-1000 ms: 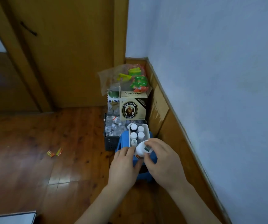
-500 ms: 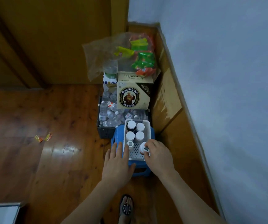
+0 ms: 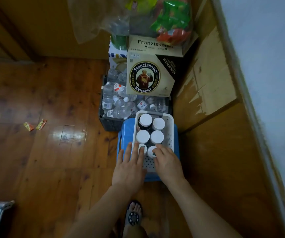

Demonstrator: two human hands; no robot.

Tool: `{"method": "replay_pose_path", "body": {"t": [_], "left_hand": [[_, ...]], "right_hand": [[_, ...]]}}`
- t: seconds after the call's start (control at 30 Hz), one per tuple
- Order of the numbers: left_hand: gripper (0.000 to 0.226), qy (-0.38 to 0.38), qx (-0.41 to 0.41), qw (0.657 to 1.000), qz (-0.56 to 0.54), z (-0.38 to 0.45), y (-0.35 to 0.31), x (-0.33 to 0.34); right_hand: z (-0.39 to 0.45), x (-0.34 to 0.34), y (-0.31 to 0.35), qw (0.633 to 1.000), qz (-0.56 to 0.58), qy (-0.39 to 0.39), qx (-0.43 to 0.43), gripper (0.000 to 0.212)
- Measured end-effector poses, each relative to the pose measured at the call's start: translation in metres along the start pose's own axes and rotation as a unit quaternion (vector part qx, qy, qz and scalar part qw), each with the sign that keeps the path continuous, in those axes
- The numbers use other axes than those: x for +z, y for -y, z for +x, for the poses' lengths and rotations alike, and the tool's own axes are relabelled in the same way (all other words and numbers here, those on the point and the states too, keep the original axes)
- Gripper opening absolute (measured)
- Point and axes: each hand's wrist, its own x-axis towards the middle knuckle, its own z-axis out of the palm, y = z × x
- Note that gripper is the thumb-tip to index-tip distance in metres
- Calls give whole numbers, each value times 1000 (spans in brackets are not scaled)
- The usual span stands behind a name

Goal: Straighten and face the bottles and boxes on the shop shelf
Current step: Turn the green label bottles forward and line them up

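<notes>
Right hand [image 3: 167, 162] on white-capped bottle [image 3: 151, 151] in basket [image 3: 170, 133]

Head view: worn on the head, looking steeply down at the floor [image 3: 52, 152] by a wall corner.
Nearness: close over the white basket [image 3: 170, 133].
Edges: wide-angle, seemingly bowed at the rim.

Home storage corner, wooden floor [image 3: 49, 152], beer carton [image 3: 151, 74], crate of water bottles [image 3: 110, 124]
</notes>
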Motion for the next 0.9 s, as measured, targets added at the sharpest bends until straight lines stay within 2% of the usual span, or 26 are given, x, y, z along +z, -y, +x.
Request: {"method": "replay_pose_path", "body": {"t": [0.27,0.47,0.63,0.73,0.9], "left_hand": [[71,18,10,1000,14,16,5,24],[69,5,12,1000,4,17,5,24],[68,3,10,1000,0,18,4,26],[68,-1,3,1000,-1,14,4,14],[66,-34,-33,999,-1,-14,6,-34]], "right_hand": [[-2,38,-19,1000,-12,3,-2,40],[8,43,-19,999,-20,-24,-11,33],[8,40,-18,999,-50,-4,1,30],[5,30,-15,997,-74,1,-6,29],[-7,-33,8,997,-66,-9,31,45]]}}
